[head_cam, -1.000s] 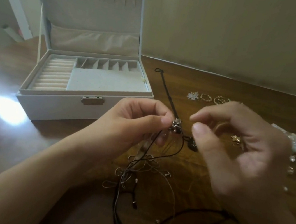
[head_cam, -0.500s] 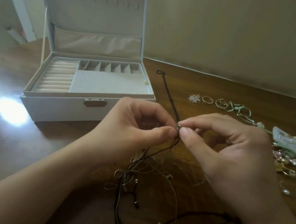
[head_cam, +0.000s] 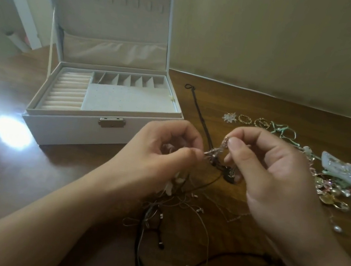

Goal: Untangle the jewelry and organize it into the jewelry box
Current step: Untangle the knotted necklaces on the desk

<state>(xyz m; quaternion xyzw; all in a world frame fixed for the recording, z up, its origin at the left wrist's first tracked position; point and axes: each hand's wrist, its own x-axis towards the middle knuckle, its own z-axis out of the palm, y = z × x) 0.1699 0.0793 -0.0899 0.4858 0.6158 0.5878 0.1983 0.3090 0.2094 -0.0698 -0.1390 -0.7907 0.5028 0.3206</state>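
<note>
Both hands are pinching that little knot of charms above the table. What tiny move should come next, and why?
Probably ease the two hands apart a little. The left hand and right hand each pinch one end of the small metal cluster, with the black cord running through it, and the jewelry box stands open, nothing visible inside.

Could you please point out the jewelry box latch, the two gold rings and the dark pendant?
jewelry box latch (head_cam: 111, 122): head view, centre of plate.
gold rings (head_cam: 245, 119): head view, left ring's band.
dark pendant (head_cam: 230, 175): head view, its face.

You faced a plain beige wall (head_cam: 271, 38). The dark wooden table (head_cam: 285, 107) met it. A bright glare (head_cam: 10, 131) lay at your left.
</note>
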